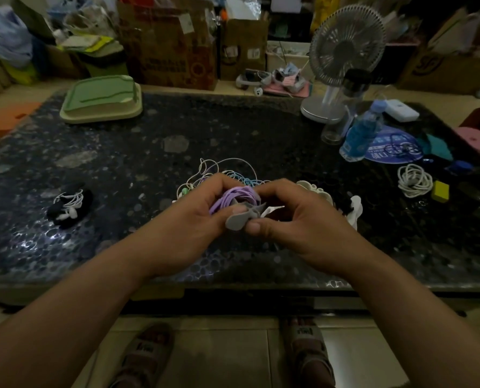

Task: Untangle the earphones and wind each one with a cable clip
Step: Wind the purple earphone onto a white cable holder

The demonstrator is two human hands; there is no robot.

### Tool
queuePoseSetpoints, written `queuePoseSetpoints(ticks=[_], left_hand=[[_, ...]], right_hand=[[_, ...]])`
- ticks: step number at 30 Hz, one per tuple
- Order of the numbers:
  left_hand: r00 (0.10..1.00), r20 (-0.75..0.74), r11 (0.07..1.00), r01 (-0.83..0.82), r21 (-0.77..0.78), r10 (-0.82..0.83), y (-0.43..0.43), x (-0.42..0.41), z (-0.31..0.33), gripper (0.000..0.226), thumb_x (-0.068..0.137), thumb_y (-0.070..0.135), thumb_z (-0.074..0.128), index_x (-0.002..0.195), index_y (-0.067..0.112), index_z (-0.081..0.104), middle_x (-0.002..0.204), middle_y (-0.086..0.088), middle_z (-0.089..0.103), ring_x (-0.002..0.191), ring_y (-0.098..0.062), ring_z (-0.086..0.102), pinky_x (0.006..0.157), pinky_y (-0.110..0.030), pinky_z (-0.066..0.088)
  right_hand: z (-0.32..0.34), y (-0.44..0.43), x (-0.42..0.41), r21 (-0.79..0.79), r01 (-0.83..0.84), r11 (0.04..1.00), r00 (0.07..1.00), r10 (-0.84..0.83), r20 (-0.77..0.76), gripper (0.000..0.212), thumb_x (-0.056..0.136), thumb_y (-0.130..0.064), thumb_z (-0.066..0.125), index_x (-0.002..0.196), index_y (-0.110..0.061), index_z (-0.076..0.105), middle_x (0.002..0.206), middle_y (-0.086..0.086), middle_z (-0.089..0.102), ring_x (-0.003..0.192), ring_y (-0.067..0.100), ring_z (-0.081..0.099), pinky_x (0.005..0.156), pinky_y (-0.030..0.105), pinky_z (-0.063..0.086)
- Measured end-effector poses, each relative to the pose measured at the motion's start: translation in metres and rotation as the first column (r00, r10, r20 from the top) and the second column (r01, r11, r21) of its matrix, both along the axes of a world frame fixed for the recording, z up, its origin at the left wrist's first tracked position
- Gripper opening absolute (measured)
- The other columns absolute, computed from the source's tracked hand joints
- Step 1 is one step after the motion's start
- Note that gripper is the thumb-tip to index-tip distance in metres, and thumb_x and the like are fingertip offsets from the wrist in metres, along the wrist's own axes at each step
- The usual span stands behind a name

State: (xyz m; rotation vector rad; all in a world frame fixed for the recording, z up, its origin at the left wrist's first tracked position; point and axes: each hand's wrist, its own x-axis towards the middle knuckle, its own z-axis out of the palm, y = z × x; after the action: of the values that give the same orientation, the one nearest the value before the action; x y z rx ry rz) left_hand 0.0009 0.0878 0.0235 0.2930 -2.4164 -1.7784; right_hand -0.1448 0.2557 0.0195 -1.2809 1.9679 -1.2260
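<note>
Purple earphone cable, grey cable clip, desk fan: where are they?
purple earphone cable (pixel 237 198), head view, wound coil.
grey cable clip (pixel 235 222), head view, lower flap.
desk fan (pixel 332 42), head view, front grille.

Fan (pixel 345 46), blue bottle (pixel 360 133) and green tray (pixel 101 96) stand on the table (pixel 233 121).

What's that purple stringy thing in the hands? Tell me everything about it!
The purple earphone cord is thin and smooth, rubbery-looking, wound into a small bundle of loops. The left hand grips it above the dark table, in front of a tangle of other cords. A flat grey clip folds around its underside, touching it, and the right hand pinches that clip. Its earbuds and plug are hidden.
</note>
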Motion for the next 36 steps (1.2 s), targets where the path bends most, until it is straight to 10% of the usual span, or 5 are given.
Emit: queuePoseSetpoints(ticks=[11,19,28,34,36], left_hand=[[0.985,-0.153,0.982,-0.109,-0.154,0.085,0.011,0.000,0.000,0.019,0.102,0.018,0.062,0.117,0.029,0.066,0.100,0.019,0.070,0.090,-0.002,0.066,0.074,-0.016,0.052],[0.975,-0.222,0.923,-0.102,-0.372,0.018,0.008,0.007,-0.002,0.016,0.097,0.028,0.064,0.113,0.027,0.061,0.110,0.010,0.064,0.098,-0.017,0.065,0.080,-0.035,0.056],[0.948,-0.312,0.875,-0.102,-0.474,-0.059,0.010,0.013,0.005,0.013,0.094,0.022,0.068,0.103,0.020,0.059,0.110,0.005,0.056,0.095,-0.023,0.060,0.076,-0.029,0.052],[0.989,0.094,0.969,-0.131,0.212,0.113,0.006,0.001,0.019,0.028,0.078,0.001,0.054,0.063,0.012,0.075,0.095,-0.019,0.064,0.079,-0.029,0.065,0.071,-0.035,0.051],[0.997,0.049,0.969,-0.072,0.236,0.062,-0.002,0.001,0.017,0.029,0.102,0.010,0.047,0.092,0.015,0.074,0.101,-0.020,0.071,0.084,-0.036,0.069,0.074,-0.041,0.052]], right_hand=[[0.004,-0.001,0.007,-0.088,0.089,0.992,0.994,-0.094,-0.059,0.037,0.085,-0.028,0.086,0.113,-0.030,0.064,0.110,-0.007,0.065,0.097,0.014,0.066,0.084,0.042,0.059],[0.004,0.000,0.007,-0.133,-0.024,0.991,0.973,-0.007,-0.229,0.037,0.089,-0.015,0.081,0.117,-0.023,0.059,0.116,-0.008,0.064,0.111,0.018,0.064,0.093,0.042,0.054],[0.003,-0.001,0.008,-0.214,-0.111,0.971,0.937,0.030,-0.348,0.028,0.088,-0.010,0.076,0.107,-0.022,0.059,0.144,-0.007,0.052,0.141,0.006,0.046,0.107,0.017,0.040],[0.004,0.000,0.011,-0.194,-0.159,0.968,0.973,0.120,-0.198,0.026,0.089,-0.005,0.075,0.107,-0.015,0.059,0.138,-0.013,0.056,0.133,0.013,0.055,0.105,0.029,0.050],[0.003,-0.001,0.010,-0.187,-0.157,0.970,0.978,0.127,-0.163,0.024,0.090,-0.011,0.074,0.107,-0.018,0.058,0.136,-0.011,0.058,0.131,0.015,0.057,0.105,0.034,0.052]])
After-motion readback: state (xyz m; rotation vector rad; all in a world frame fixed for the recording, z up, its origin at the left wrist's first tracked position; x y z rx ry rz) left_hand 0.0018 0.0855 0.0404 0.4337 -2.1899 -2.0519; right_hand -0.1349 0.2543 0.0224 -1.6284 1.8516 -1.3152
